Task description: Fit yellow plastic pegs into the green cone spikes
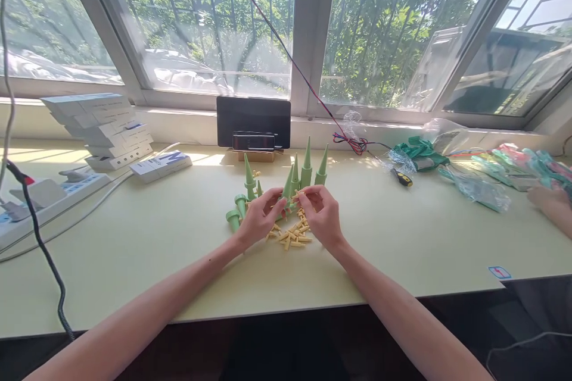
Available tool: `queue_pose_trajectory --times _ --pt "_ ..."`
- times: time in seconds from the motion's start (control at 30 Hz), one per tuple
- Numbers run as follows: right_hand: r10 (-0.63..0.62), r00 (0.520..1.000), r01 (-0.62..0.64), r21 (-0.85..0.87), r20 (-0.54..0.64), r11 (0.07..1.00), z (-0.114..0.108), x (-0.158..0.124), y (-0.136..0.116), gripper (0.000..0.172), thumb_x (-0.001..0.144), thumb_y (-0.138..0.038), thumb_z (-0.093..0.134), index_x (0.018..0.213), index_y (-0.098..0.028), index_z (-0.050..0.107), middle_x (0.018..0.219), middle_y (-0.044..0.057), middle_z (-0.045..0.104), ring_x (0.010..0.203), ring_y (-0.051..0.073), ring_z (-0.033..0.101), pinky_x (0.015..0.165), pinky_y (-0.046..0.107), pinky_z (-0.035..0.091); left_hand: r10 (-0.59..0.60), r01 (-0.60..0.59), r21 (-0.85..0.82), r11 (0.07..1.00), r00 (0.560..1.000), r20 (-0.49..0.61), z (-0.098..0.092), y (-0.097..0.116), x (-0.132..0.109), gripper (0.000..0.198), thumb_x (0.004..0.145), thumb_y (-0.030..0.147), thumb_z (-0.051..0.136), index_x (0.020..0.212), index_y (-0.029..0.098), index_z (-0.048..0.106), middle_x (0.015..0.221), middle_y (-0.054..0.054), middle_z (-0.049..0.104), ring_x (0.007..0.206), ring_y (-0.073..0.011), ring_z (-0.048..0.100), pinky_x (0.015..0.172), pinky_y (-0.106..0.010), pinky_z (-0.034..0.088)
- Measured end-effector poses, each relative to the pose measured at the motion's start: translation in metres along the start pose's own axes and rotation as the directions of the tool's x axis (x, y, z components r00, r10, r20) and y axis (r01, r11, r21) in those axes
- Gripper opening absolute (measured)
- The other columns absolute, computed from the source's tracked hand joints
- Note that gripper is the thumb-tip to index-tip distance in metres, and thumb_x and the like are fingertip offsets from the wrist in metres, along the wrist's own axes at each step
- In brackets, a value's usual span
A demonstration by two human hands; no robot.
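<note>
Judging by looks, the green cone (287, 191) is light, stiff, maybe slightly slick plastic, so I'd take it around the wider lower part, not the skinny tip. Left hand (260, 216) has its grip clamped on it, just above the desk (393, 250) by the yellow pile (292, 237); right hand (323, 214) has its grip pinched on a small yellow piece (299, 194) beside it. That one's probably easy to drop. Writing-wise: blue M-ish mark on the flat box (161, 165), rest too small to read.
</note>
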State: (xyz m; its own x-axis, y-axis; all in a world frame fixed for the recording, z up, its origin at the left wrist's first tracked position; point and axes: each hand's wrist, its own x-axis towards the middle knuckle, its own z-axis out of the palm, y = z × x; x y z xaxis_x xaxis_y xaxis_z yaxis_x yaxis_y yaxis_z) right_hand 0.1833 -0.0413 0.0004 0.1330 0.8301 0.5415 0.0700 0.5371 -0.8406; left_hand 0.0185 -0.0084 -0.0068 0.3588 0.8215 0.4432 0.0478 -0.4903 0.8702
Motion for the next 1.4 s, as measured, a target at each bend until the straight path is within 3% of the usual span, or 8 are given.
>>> queue_pose_trajectory --times 0.17,0.47,0.83,1.2,1.3,1.4 --pt "-0.013 1.0 0.014 0.046 -0.023 0.999 0.0007 0.0003 0.0005 0.014 0.091 -0.034 0.06 0.093 -0.02 0.056 0.089 0.006 0.07 0.085 0.02 0.072 0.08 0.036 0.06 -0.095 0.098 -0.147 0.984 0.995 0.032 0.002 0.0082 0.0027 0.039 0.091 0.046 0.056 0.115 0.015 0.061 0.106 -0.01 0.067 0.078 -0.0186 0.067 0.066 -0.032 0.059" --pt "-0.05 0.999 0.05 -0.024 -0.003 0.998 -0.0018 0.0009 0.0048 0.012 0.09 -0.031 0.061 0.093 -0.02 0.061 0.093 0.006 0.068 0.083 0.019 0.069 0.079 0.034 0.058 -0.22 0.235 -0.391 0.89 0.972 0.086 -0.001 0.0034 0.0032 0.042 0.092 0.042 0.057 0.125 0.015 0.057 0.1 -0.009 0.069 0.085 -0.021 0.067 0.069 -0.033 0.057" --pt "-0.04 0.999 0.041 -0.043 0.031 0.998 -0.0011 0.0003 0.0052 0.01 0.09 -0.03 0.06 0.092 -0.02 0.06 0.092 0.005 0.068 0.082 0.018 0.068 0.079 0.032 0.057 -0.212 0.235 -0.396 0.887 0.972 0.102 -0.0005 0.0023 0.0009 0.04 0.093 0.039 0.059 0.126 0.017 0.056 0.104 -0.008 0.07 0.09 -0.0213 0.068 0.073 -0.033 0.057" --pt "-0.004 1.0 0.002 -0.206 -0.009 0.979 -0.0021 0.0016 0.006 0.013 0.091 -0.032 0.056 0.086 -0.02 0.057 0.081 0.004 0.065 0.076 0.018 0.064 0.07 0.03 0.052 -0.212 0.228 -0.351 0.908 0.974 0.084 0.001 0.0067 0.0001 0.047 0.089 0.042 0.064 0.125 0.014 0.052 0.102 -0.01 0.07 0.073 -0.0165 0.068 0.071 -0.033 0.058" --pt "0.001 1.0 -0.002 -0.212 -0.006 0.977 -0.0017 0.0017 0.0065 0.013 0.091 -0.032 0.055 0.085 -0.02 0.056 0.081 0.004 0.064 0.076 0.018 0.064 0.069 0.03 0.051 -0.21 0.225 -0.323 0.919 0.974 0.083 0.0002 0.0076 -0.0003 0.049 0.089 0.043 0.064 0.126 0.015 0.051 0.105 -0.01 0.069 0.071 -0.0167 0.068 0.067 -0.032 0.058" --pt "0.02 1.0 -0.019 -0.212 0.0 0.977 -0.0015 0.0017 0.0064 0.015 0.09 -0.034 0.055 0.083 -0.021 0.055 0.078 0.004 0.064 0.073 0.018 0.063 0.066 0.029 0.051 -0.219 0.23 -0.267 0.936 0.973 0.071 -0.0009 0.0085 -0.0009 0.049 0.088 0.044 0.064 0.126 0.016 0.05 0.1 -0.007 0.068 0.061 -0.0133 0.064 0.053 -0.026 0.053"
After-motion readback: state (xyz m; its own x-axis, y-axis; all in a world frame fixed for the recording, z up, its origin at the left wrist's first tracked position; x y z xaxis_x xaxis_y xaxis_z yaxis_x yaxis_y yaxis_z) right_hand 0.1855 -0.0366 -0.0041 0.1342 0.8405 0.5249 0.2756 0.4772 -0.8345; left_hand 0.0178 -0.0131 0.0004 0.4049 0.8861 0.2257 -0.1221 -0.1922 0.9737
